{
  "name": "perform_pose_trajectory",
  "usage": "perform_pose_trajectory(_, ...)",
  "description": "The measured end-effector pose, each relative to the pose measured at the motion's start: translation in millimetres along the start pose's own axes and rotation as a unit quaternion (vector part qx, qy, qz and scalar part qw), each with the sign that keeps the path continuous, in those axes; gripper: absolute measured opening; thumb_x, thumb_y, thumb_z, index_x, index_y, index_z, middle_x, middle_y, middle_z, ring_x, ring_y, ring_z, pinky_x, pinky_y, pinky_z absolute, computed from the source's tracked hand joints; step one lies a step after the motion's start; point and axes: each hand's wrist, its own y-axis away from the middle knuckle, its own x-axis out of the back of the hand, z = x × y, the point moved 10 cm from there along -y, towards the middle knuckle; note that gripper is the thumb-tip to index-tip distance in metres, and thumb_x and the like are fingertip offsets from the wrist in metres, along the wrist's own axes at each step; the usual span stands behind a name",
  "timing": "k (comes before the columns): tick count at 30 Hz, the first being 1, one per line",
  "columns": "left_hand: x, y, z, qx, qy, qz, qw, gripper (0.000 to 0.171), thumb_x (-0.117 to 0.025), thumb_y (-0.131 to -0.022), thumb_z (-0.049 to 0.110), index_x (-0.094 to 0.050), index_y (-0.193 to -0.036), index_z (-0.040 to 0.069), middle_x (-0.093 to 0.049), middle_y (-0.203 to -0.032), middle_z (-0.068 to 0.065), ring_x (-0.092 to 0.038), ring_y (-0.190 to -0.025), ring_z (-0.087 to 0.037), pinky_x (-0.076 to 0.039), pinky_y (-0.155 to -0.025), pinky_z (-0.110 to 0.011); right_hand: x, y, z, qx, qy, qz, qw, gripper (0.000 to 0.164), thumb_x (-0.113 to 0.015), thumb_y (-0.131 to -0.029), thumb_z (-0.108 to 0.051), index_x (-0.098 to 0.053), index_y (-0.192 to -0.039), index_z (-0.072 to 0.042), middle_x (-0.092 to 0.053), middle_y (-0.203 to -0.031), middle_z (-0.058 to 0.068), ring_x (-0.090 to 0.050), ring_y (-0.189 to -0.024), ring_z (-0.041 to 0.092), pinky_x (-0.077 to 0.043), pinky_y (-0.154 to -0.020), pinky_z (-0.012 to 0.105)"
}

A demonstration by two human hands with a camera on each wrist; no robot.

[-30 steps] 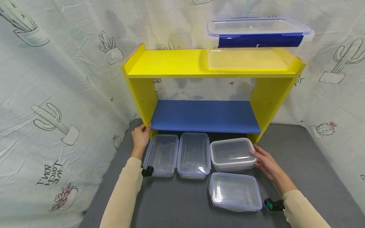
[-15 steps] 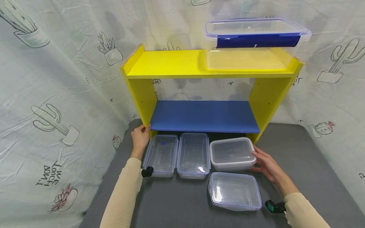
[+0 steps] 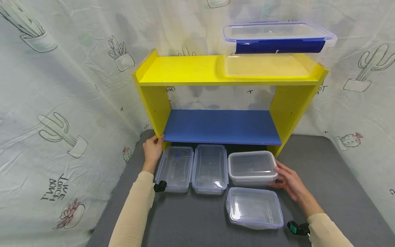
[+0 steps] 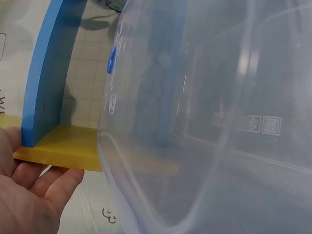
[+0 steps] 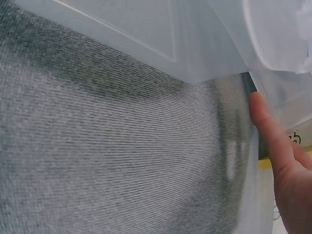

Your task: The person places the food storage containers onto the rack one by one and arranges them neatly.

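In the head view my left hand [image 3: 152, 151] grips the lower left side panel of the yellow and blue shelf [image 3: 222, 126], thumb by the blue board; the left wrist view shows its fingers [image 4: 66, 187] bent around the yellow panel. My right hand [image 3: 291, 181] lies against the right end of a clear container with a whitish lid [image 3: 252, 165], fingers fairly straight. In the right wrist view the thumb [image 5: 265, 119] reaches up to a clear wall. Left of that container, two clear lidded containers, one at the far left [image 3: 175, 168] and one in the middle [image 3: 210, 168], stand side by side lengthwise.
Another clear lidded container [image 3: 255, 208] sits in front, close to my right wrist. A large clear box with a blue clasp [image 3: 279, 45] stands on the right of the yellow top board [image 3: 185, 68]. Patterned cloth [image 3: 68, 103] hangs behind the grey table [image 3: 185, 219].
The whitish-lidded container has turned from slanted to nearly square with the shelf. My right fingers have slid from its lid edge onto its right end. The left hand keeps its place.
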Motion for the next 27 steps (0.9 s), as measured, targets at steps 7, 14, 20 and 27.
perform_pose_trajectory(7, 0.5, 0.2, 1.4, -0.001, 0.003, 0.003, 1.0, 0.031, -0.061, -0.097, 0.03, -0.074, -0.089, 0.003, -0.073, -0.078, -0.019, -0.055, -0.056, -0.021, -0.04, -0.05, -0.026, 0, 1, -5, 0.015, -0.015, -0.005, 1.0, 0.042, -0.038, -0.104, -0.008, -0.063, -0.122, -0.037, -0.071, -0.111, -0.009, -0.071, -0.092, 0.012, -0.058, -0.072, 0.049)
perform_pose_trajectory(14, 0.5, 1.0, 3.8, 0.001, -0.006, -0.001, 1.0, 0.031, -0.06, -0.097, 0.029, -0.074, -0.09, 0.003, -0.073, -0.08, -0.02, -0.059, -0.058, -0.023, -0.041, -0.05, -0.023, -2, 6, -20, 0.042, -0.022, -0.018, 0.999, 0.045, -0.034, -0.105, -0.007, -0.064, -0.124, -0.035, -0.072, -0.11, -0.009, -0.072, -0.09, 0.013, -0.058, -0.07, 0.048)
perform_pose_trajectory(20, 1.2, 1.4, 2.4, 0.006, -0.003, -0.001, 1.0, 0.032, -0.06, -0.097, 0.031, -0.074, -0.088, 0.004, -0.072, -0.074, -0.018, -0.055, -0.056, -0.021, -0.041, -0.05, -0.026, -8, 11, -29, 0.051, -0.032, -0.046, 0.997, 0.047, -0.03, -0.105, -0.005, -0.062, -0.128, -0.031, -0.072, -0.112, -0.006, -0.072, -0.091, 0.014, -0.059, -0.07, 0.047)
perform_pose_trajectory(27, 2.1, 1.5, 1.8, 0.005, -0.008, 0.001, 1.0, 0.032, -0.06, -0.097, 0.031, -0.073, -0.087, 0.004, -0.071, -0.072, -0.018, -0.055, -0.056, -0.022, -0.041, -0.05, -0.026, -22, 15, -40, 0.07, -0.023, -0.084, 0.994, 0.048, -0.026, -0.105, -0.005, -0.058, -0.134, -0.027, -0.07, -0.117, -0.006, -0.072, -0.093, 0.015, -0.059, -0.072, 0.046)
